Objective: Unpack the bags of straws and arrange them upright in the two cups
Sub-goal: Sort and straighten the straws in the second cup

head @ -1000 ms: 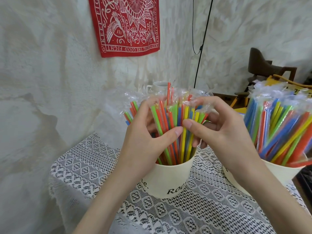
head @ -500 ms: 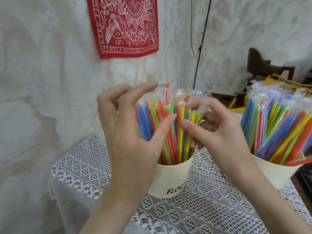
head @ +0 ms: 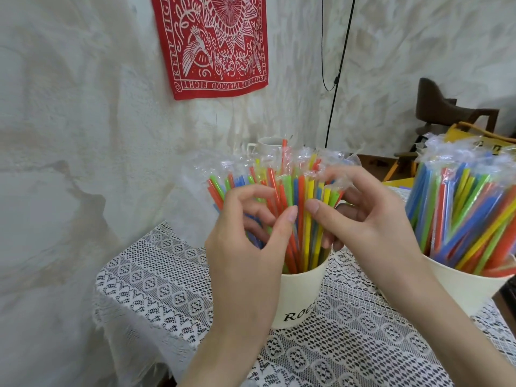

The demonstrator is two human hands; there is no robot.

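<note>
Nearest, white openwork lace covers the table (head: pixel 156 277), where a smooth cream cup (head: pixel 298 297) holds thin, bright, clear-wrapped straws (head: pixel 304 216) standing upright. Both hands curl round that bundle: the left hand (head: pixel 248 247) grips its left side, the right hand (head: pixel 371 219) pinches its right. Farther right, a second cream cup (head: pixel 463 289) is packed with leaning straws, and a red printed cloth (head: pixel 215 43) hangs on the rough plaster wall.

Lettering on the near cup (head: pixel 300 300) half behind the left wrist; right cup (head: pixel 463 289) cut by the edge.
</note>
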